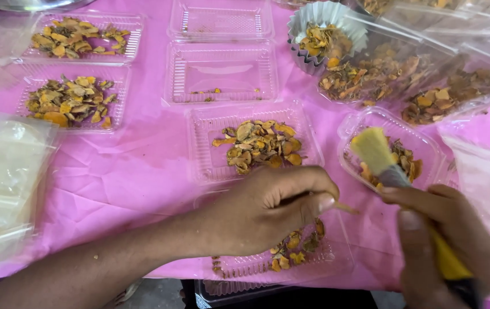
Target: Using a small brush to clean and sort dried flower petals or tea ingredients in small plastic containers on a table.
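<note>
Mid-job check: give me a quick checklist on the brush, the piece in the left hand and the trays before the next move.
1. Brush grip: ok. The right hand holds the yellow-handled brush with its bristles up.
2. Piece in hand: ok. The left hand pinches a small orange piece at its fingertips.
3. Tray under the left hand: ok. The near tray holds dried orange slices and sits partly over the table edge.
4. Middle tray: ok, filled with slices, lying flat.
5. Right tray: ok, open, slices inside, behind the bristles.
6. Bristles clean: cannot tell.
</note>
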